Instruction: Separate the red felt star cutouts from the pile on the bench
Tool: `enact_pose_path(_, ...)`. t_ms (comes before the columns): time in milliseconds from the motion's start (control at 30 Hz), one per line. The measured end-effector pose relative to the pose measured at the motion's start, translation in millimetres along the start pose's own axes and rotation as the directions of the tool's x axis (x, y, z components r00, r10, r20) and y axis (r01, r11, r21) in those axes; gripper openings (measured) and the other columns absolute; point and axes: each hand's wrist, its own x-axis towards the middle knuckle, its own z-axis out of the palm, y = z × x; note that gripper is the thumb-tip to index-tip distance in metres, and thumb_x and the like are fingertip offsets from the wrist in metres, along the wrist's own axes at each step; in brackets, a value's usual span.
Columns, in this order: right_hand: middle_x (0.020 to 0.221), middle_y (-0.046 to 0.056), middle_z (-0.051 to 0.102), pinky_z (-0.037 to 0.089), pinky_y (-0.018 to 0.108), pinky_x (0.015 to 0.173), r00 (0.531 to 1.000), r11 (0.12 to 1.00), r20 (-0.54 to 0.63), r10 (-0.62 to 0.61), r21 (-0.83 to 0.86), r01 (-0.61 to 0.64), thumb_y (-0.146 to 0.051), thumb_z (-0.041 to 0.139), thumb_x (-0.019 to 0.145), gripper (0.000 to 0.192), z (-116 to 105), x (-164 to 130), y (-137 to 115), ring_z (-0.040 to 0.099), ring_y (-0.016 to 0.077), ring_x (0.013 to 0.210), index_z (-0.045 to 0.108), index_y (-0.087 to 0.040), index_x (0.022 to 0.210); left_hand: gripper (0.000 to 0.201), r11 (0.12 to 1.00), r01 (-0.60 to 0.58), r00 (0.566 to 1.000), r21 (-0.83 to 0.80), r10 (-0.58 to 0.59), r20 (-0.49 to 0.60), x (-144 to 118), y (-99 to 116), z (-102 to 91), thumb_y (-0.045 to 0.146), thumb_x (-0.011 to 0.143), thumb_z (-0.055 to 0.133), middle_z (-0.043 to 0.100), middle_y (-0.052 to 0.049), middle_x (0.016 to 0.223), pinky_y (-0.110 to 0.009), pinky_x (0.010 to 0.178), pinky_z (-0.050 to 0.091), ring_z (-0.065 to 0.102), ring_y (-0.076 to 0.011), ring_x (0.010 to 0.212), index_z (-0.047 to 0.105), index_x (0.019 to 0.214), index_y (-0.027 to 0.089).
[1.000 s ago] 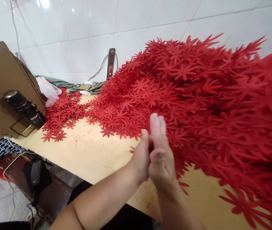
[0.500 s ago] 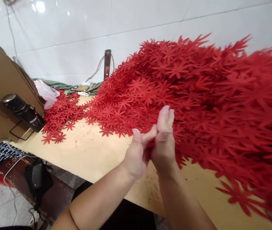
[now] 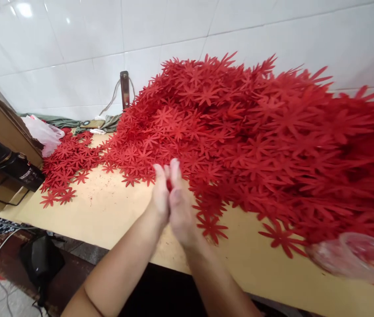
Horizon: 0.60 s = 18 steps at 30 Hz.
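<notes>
My left hand [image 3: 161, 192] and my right hand [image 3: 179, 207] are pressed palm to palm over the tabletop, fingers pointing up and away. A bit of red material [image 3: 169, 185] shows between them, apparently red flower cutouts, mostly hidden by the palms. Just beyond and to the right spreads a large heap of red flower cutouts [image 3: 207, 127], thin and many-petalled. A few cutouts [image 3: 211, 226] hang out at the heap's front edge near my right wrist.
A smaller group of red flowers [image 3: 71, 158] lies at left beside a white plastic bag [image 3: 43, 132]. A black vacuum flask [image 3: 12, 163] stands against a cardboard box [image 3: 0, 114]. A clear plastic container [image 3: 355, 259] sits front right on the tan tabletop [image 3: 114, 215]. Tiles back it.
My view has swung to the right, bringing the clear container into sight. My hands have come closer together, from slightly offset to nearly flat against each other.
</notes>
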Motion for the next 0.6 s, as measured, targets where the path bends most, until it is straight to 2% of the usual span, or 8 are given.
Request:
enact_pose_path(100, 0.16, 0.007, 0.017, 0.009, 0.05, 0.123, 0.998, 0.998, 0.036, 0.045, 0.038, -0.047, -0.067, 0.018, 0.09, 0.077, 3.9, 1.1, -6.9, 0.012, 0.0205, 0.15, 0.025, -0.02, 0.151, 0.061, 0.994, -0.103, 0.992, 0.041, 0.106, -0.067, 3.8, -6.5, -4.6, 0.044, 0.097, 0.007, 0.029, 0.003, 0.157, -0.026, 0.121, 0.015, 0.021, -0.0091, 0.146, 0.026, 0.15, 0.022)
enact_pose_path(167, 0.16, 0.009, 0.016, 0.009, 0.05, 0.123, 0.984, 0.98, -0.033, 0.177, 0.094, -0.173, -0.074, 0.011, 0.086, 0.088, 2.4, 7.5, -6.8, 0.009, 0.0206, 0.15, 0.027, -0.016, 0.15, 0.057, 0.992, -0.11, 0.993, 0.062, 0.112, -0.026, 3.0, -9.7, -4.6, 0.044, 0.098, 0.016, 0.028, 0.004, 0.158, -0.024, 0.121, 0.013, 0.019, -0.0078, 0.147, 0.031, 0.148, 0.023)
enact_pose_path(233, 0.161, 0.009, 0.014, 0.009, 0.048, 0.123, 0.973, 0.97, -0.068, 0.223, 0.111, -0.214, -0.075, 0.012, 0.084, 0.09, -0.2, 10.3, -7.3, 0.008, 0.0202, 0.15, 0.025, -0.015, 0.15, 0.055, 0.994, -0.088, 0.996, 0.066, 0.087, 0.023, 3.2, -8.1, -3.8, 0.044, 0.098, 0.02, 0.03, 0.002, 0.157, -0.022, 0.121, 0.011, 0.02, -0.008, 0.147, 0.038, 0.145, 0.02)
enact_pose_path(300, 0.16, 0.008, 0.014, 0.009, 0.046, 0.124, 0.989, 0.987, -0.031, 0.147, 0.074, -0.144, -0.071, 0.018, 0.087, 0.085, -0.7, 6.9, -10.9, 0.01, 0.0195, 0.15, 0.025, -0.015, 0.15, 0.06, 0.998, -0.047, 0.999, 0.034, 0.047, 0.008, 6.3, -3.0, -3.7, 0.049, 0.097, 0.018, 0.036, -0.002, 0.155, -0.023, 0.12, 0.016, 0.026, -0.0109, 0.145, 0.043, 0.141, 0.018)
enact_pose_path(367, 0.16, 0.008, 0.016, 0.008, 0.045, 0.124, 0.998, 0.997, 0.035, 0.06, 0.038, -0.061, -0.067, 0.022, 0.09, 0.08, 0.9, 1.8, -15.5, 0.012, 0.0195, 0.15, 0.026, -0.015, 0.15, 0.067, 1.0, -0.007, 0.997, -0.007, 0.006, -0.082, 9.6, 1.1, -4.0, 0.055, 0.096, 0.016, 0.039, -0.006, 0.153, -0.024, 0.118, 0.023, 0.033, -0.0134, 0.143, 0.041, 0.142, 0.014)
enact_pose_path(433, 0.16, 0.008, 0.016, 0.009, 0.046, 0.124, 0.994, 0.994, 0.058, 0.09, 0.052, -0.093, -0.07, 0.019, 0.088, 0.084, 1.7, 1.2, -18.2, 0.012, 0.0204, 0.15, 0.024, -0.015, 0.151, 0.066, 1.0, -0.021, 0.99, 0.01, 0.022, -0.137, 9.2, 1.4, -3.4, 0.053, 0.096, 0.019, 0.036, -0.008, 0.155, -0.022, 0.117, 0.025, 0.032, -0.0128, 0.143, 0.037, 0.144, 0.011)
enact_pose_path(533, 0.16, 0.009, 0.016, 0.009, 0.048, 0.123, 0.97, 0.964, -0.03, 0.243, 0.122, -0.238, -0.08, 0.012, 0.08, 0.099, -0.4, 6.3, -19.4, 0.011, 0.0219, 0.15, 0.023, -0.012, 0.151, 0.054, 0.992, -0.099, 0.994, 0.079, 0.102, -0.036, 3.2, -0.7, -0.1, 0.043, 0.099, 0.023, 0.034, -0.003, 0.156, -0.02, 0.119, 0.019, 0.023, -0.0097, 0.146, 0.043, 0.141, 0.016)
enact_pose_path(600, 0.16, 0.008, 0.014, 0.008, 0.047, 0.124, 0.973, 0.967, -0.058, 0.223, 0.137, -0.213, -0.08, 0.015, 0.08, 0.098, -1.3, 5.9, -22.4, 0.009, 0.0213, 0.15, 0.023, -0.013, 0.151, 0.055, 0.993, -0.089, 0.996, 0.079, 0.089, -0.001, 1.6, 1.2, 1.5, 0.046, 0.098, 0.021, 0.042, -0.003, 0.151, -0.027, 0.12, 0.019, 0.022, -0.0132, 0.147, 0.049, 0.136, 0.018)
